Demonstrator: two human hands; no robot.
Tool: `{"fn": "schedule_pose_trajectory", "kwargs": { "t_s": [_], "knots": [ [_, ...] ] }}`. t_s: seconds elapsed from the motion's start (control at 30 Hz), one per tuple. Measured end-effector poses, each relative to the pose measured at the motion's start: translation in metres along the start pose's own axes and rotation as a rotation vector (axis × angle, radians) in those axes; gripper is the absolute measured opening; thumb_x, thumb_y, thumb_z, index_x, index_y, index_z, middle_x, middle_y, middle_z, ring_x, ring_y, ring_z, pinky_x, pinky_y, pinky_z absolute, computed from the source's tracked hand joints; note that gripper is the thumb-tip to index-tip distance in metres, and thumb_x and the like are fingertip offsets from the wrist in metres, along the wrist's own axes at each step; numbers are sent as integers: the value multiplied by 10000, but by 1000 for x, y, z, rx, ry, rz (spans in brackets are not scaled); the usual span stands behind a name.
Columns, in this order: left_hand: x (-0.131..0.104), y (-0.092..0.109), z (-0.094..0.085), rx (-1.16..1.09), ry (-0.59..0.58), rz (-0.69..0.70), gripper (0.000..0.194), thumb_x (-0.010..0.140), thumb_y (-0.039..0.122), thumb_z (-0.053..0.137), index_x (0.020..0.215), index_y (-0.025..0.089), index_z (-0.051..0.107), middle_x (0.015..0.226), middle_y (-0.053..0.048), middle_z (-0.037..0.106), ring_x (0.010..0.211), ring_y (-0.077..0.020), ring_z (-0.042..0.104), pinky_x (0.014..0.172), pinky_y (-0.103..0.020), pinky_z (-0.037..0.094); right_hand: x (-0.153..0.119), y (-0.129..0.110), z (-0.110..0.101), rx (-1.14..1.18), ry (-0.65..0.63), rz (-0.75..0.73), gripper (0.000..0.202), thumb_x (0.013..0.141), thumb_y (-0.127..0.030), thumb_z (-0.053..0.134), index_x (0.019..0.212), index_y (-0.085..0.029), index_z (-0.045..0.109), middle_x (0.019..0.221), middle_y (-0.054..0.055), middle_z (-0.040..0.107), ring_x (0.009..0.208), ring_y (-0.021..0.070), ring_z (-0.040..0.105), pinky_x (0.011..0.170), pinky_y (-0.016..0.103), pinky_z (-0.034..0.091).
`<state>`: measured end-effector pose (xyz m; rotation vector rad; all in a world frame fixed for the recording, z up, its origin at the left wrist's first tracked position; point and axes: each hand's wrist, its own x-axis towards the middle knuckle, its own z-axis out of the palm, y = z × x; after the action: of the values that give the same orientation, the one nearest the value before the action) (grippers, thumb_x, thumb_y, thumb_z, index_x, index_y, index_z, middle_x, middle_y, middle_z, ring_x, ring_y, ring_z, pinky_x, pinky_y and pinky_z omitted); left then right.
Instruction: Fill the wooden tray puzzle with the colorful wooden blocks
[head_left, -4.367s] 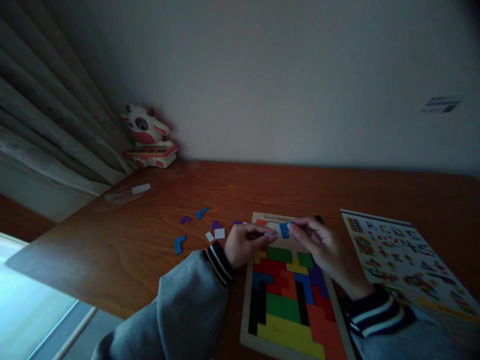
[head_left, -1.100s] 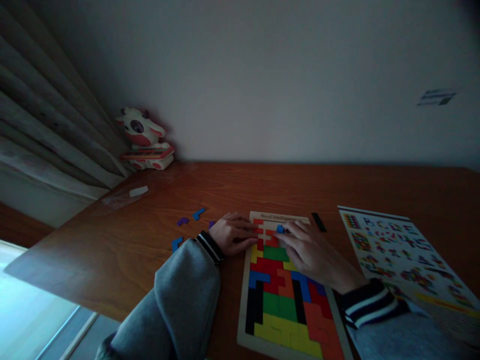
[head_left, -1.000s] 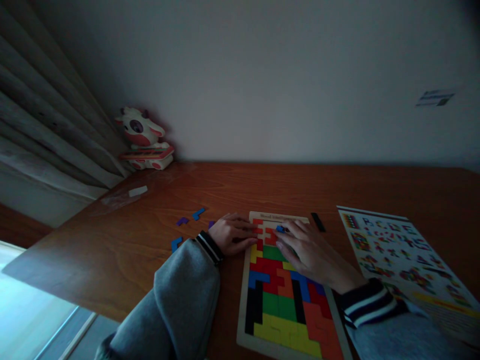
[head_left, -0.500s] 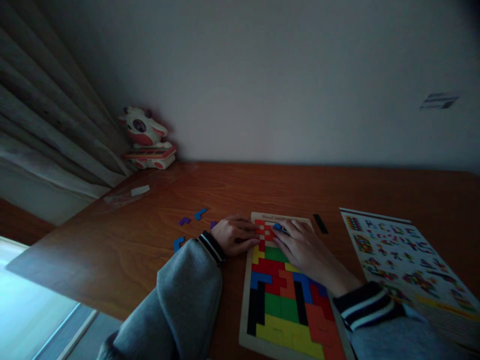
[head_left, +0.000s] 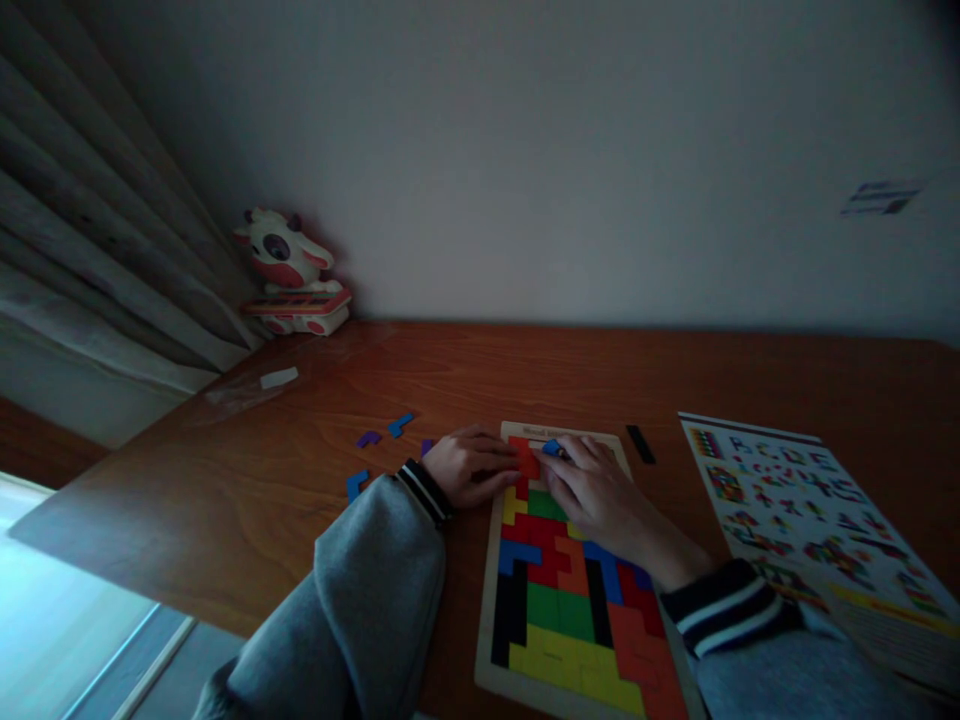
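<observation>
A wooden puzzle board (head_left: 487,620) lies on the table, filled over most of its area with coloured block pieces. My right hand (head_left: 604,505) is over its upper part, fingers closed around a blue puzzle piece (head_left: 553,447) that is partly hidden by them. Beside this piece, red puzzle pieces (head_left: 523,455) lie in the board's upper left corner. My left hand (head_left: 472,468) rests across the board's left edge, its fingers stretched out and the tips touching the red pieces. Below the hands, green, yellow, blue, black and orange pieces fit against each other.
Loose blue pieces (head_left: 400,425) and purple pieces (head_left: 368,439) lie left of the board. A black bar piece (head_left: 640,444) sits at its upper right. Farther right is a printed sheet (head_left: 795,500). A toy cow (head_left: 292,270) stands at the back left by the curtain (head_left: 97,230).
The red area at the board's top left, chequered with pale gaps before, now looks solid red. My right fingers have shifted slightly left with the blue piece. My left hand has barely moved.
</observation>
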<state>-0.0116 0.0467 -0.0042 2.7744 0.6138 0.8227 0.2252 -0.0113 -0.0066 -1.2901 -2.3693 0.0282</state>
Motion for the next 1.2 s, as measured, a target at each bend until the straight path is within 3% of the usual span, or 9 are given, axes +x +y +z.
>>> {"fn": "schedule_pose_trajectory", "kwargs": {
  "t_s": [0.13,0.27,0.5,0.63,0.8,0.97,1.1,1.2],
  "knots": [
    [3,5,0,5,-45,8,381,943,361,547,1266,170,617,1259,-116,657,1150,-251,606,985,-438,506,-2,8,-5,59,89,91,343,949,-187,426,1208,-219,648,1053,111,604,994,273,568,870,478,486],
    [3,8,1,-9,-125,32,365,951,365,540,1257,185,625,1249,-94,668,1174,-244,600,1003,-422,497,-5,17,-7,140,165,162,323,961,-209,423,1182,-224,658,1030,97,598,967,243,594,859,425,502],
    [2,7,3,-13,-119,43,295,953,365,538,1144,196,687,1195,-79,698,1138,-218,631,1004,-401,502,-14,25,-9,137,58,99,191,911,-315,583,1045,-229,689,1023,72,627,982,237,619,871,407,525],
    [3,6,3,-20,-113,48,296,948,352,548,1152,183,681,1186,-82,702,1125,-213,639,1002,-392,507,-16,26,-11,70,24,98,312,849,-401,672,1102,-216,666,1065,85,619,1044,269,596,925,449,510],
    [3,5,4,-16,-92,51,298,946,327,546,1169,173,669,1158,-85,714,1100,-212,652,995,-391,514,-17,26,-12,33,-8,80,350,859,-450,648,1111,-208,664,1109,107,608,1090,290,565,943,475,495],
    [2,3,6,-3,-91,48,288,944,326,545,1157,177,671,1152,-83,714,1086,-216,657,980,-393,521,-17,28,-14,32,13,76,241,925,-381,566,1067,-218,674,1041,88,616,1016,258,585,907,447,505],
    [1,1,7,6,-87,49,299,937,334,554,1174,184,658,1159,-87,706,1082,-216,652,963,-393,523,-17,27,-15,13,25,46,231,906,-352,597,1058,-194,667,1030,98,612,1003,273,574,910,473,492],
    [0,0,9,16,-81,47,316,934,340,556,1191,179,645,1155,-97,703,1068,-220,653,947,-395,526,-15,25,-16,58,62,50,202,959,-284,496,1058,-201,652,1010,91,620,981,253,584,879,443,504]
  ]
}}
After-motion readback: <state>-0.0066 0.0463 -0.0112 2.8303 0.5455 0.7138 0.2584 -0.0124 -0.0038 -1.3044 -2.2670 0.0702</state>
